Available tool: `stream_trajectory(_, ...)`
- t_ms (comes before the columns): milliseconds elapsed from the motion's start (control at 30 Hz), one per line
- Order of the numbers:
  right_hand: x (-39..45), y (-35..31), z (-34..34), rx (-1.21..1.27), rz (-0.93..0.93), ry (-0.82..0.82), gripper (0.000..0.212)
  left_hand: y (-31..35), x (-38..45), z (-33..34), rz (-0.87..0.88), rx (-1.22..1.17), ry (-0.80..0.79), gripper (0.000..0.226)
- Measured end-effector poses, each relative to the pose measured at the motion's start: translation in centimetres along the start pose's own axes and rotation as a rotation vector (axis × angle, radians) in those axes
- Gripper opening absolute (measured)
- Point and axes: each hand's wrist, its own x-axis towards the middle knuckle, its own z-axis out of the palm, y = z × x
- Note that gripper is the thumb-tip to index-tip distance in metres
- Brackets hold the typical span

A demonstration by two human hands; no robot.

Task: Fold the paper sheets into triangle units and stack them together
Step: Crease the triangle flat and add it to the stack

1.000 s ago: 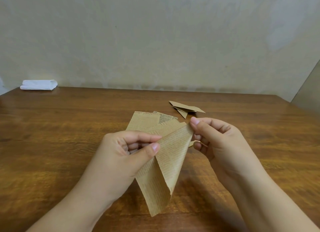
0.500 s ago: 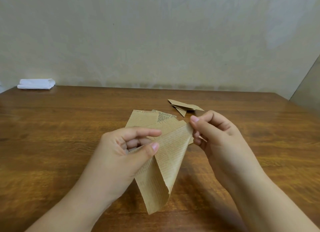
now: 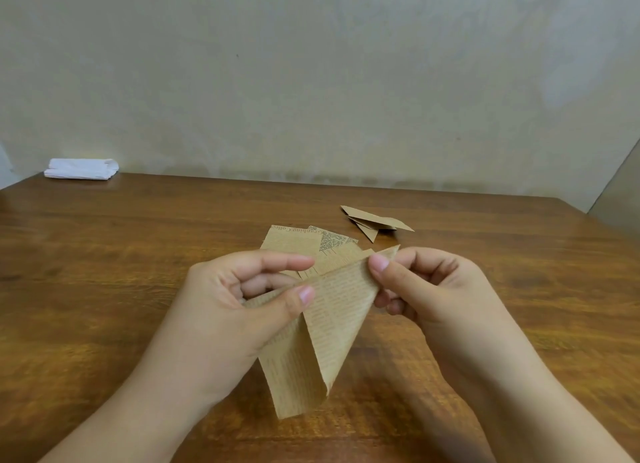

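A brown newsprint-patterned paper sheet point(image 3: 329, 327) hangs above the table, bent over along its top edge into a loose fold. My left hand point(image 3: 242, 300) pinches the left part of that edge between thumb and fingers. My right hand point(image 3: 426, 289) pinches the right corner with thumb and forefinger. Behind the hands, flat sheets of the same paper point(image 3: 301, 241) lie on the wooden table point(image 3: 104, 272). Folded triangle units point(image 3: 372, 222) lie stacked further back on the right.
A folded white cloth point(image 3: 81, 169) lies at the table's far left corner against the beige wall. The table's right edge runs close to a grey panel point(image 3: 620, 192).
My right hand has shifted slightly right along the top edge to the corner, pulling the fold tighter. The left hand keeps its pinch.
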Motion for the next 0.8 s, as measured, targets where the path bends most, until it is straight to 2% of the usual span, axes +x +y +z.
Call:
stream_trajectory(300, 0.0, 0.06, 0.3, 0.063, -0.013, 0.008, 0.026, 0.57, -0.22, -0.27, -0.025, 0.043, -0.006, 0.023)
stream_trajectory(800, -0.12, 0.19, 0.78, 0.088, -0.03, 0.026, 0.026, 0.24, -0.1, -0.05, -0.028, -0.016, 0.009, 0.015)
